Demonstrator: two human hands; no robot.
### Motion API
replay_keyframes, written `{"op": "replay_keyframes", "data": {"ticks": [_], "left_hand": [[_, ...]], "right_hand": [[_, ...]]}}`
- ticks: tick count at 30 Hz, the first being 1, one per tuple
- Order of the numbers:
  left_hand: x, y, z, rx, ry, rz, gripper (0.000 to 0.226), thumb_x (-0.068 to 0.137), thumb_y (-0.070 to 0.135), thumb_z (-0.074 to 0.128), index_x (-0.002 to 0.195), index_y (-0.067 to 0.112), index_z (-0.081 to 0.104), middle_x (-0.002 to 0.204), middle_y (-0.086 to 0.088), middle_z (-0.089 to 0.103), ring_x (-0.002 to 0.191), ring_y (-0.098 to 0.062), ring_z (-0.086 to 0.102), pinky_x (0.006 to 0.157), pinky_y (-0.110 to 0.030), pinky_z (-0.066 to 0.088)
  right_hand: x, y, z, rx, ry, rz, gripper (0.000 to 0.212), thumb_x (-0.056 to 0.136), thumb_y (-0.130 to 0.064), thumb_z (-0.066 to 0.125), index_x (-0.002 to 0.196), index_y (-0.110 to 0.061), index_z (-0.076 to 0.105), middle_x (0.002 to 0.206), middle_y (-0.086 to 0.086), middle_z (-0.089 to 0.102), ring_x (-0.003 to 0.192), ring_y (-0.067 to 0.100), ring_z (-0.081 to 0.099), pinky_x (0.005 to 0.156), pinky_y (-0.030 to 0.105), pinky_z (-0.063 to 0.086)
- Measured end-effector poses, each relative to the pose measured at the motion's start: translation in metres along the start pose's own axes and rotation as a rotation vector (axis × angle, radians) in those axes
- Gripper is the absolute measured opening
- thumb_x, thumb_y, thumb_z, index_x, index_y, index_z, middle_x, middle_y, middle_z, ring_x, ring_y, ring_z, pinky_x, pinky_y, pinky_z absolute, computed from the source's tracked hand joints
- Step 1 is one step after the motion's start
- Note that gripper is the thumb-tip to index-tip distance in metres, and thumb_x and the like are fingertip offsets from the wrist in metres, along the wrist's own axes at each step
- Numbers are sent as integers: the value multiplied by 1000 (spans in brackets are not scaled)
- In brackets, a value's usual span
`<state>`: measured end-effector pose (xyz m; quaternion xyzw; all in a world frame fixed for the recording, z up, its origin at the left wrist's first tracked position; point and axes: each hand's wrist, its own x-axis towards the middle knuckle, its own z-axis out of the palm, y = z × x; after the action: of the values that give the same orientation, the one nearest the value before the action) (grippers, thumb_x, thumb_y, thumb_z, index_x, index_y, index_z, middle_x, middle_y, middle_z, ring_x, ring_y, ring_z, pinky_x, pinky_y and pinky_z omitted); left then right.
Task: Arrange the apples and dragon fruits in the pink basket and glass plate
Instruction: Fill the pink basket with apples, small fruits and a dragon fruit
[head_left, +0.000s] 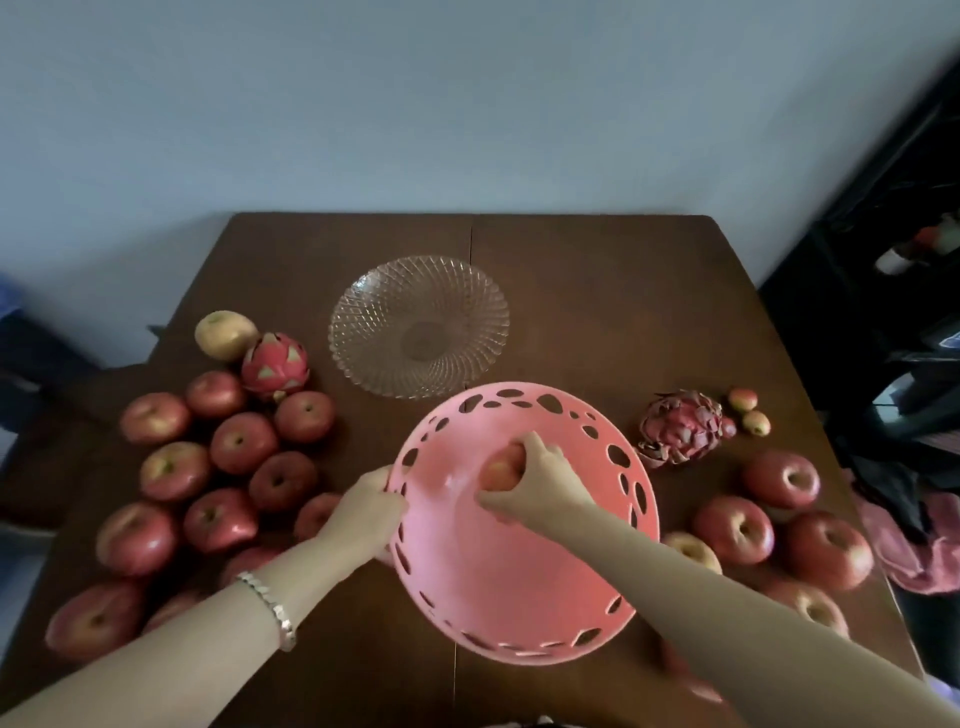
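The pink basket (498, 577) with cut-out holes stands at the table's near middle, tilted toward me. My left hand (366, 512) grips its left rim. Inside the basket my right hand (540, 480) is closed over a red apple (500, 467) near the bottom. The empty glass plate (363, 312) lies behind the basket. Several red apples (243, 441) lie in a cluster at the left, and several more apples (736, 529) at the right. One dragon fruit (275, 364) sits at the back left, another dragon fruit (680, 426) to the right of the basket.
A yellowish apple (224, 333) sits behind the left dragon fruit. Two small fruits (748, 410) lie at the far right. The brown table (597, 291) backs onto a pale wall. Pink cloth (914, 551) hangs off the right edge, with dark clutter beyond.
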<state>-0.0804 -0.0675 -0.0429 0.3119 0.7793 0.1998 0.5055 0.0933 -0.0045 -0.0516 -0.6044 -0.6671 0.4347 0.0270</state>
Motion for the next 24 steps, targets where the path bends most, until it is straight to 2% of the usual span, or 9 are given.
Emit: {"op": "replay_keyframes", "data": {"ticks": [3,5,9,13,15,18,19,21,24], "left_hand": [[3,-18,7,9,-18,-10,43,78,-6,33,98,21,60,82,-10,68,70,-32,68,46,-35,56],[8,-23,11,16,-16,-10,45,78,-6,33,104,20,59,84,-8,67,74,-32,68,49,-35,56],[17,-23,21,-18,-14,-60,45,80,-6,31,109,19,56,83,-4,64,77,-30,64,51,-34,55],[19,-26,26,173,44,-17,52,85,3,40,135,16,37,118,-14,60,97,-31,60,80,-38,52],[13,-27,29,527,189,171,68,83,8,53,144,9,24,136,-21,45,118,-37,51,96,-41,43],[15,-20,41,844,353,695,78,66,11,74,136,2,40,137,-26,43,126,-43,45,102,-51,43],[15,-12,47,872,247,759,76,69,16,73,137,7,40,141,-22,40,130,-40,42,105,-49,41],[17,2,61,921,20,698,72,83,29,63,145,20,28,154,-11,21,141,-31,26,115,-43,25],[30,18,81,1074,-76,532,78,85,41,60,148,32,14,158,-6,8,142,-30,22,114,-44,24]], "right_hand": [[7,6,26,124,-9,160,46,70,-38,72,102,-21,44,105,3,40,74,14,52,53,24,49],[13,10,42,163,18,188,46,67,-39,73,98,-22,42,104,2,40,83,18,56,68,33,57],[23,13,60,117,23,146,63,67,-43,73,114,-19,40,106,2,34,107,27,49,84,38,52],[22,21,56,182,-43,122,81,70,-38,76,133,-17,30,122,7,32,115,28,46,91,35,48],[17,31,47,184,-90,90,91,70,-32,77,141,-17,23,130,10,32,119,28,46,91,31,44],[7,47,22,161,-108,31,92,71,-23,77,144,-17,22,136,10,37,125,26,43,101,34,42],[3,52,9,146,-74,2,84,72,-21,75,142,-17,29,134,9,42,122,24,47,101,35,43],[-4,61,-24,71,67,-112,62,76,-14,69,133,-18,46,124,6,54,112,20,54,97,31,45],[-17,79,-81,-99,220,-202,44,79,-11,63,122,-18,57,112,2,58,102,16,56,88,23,45]]}}
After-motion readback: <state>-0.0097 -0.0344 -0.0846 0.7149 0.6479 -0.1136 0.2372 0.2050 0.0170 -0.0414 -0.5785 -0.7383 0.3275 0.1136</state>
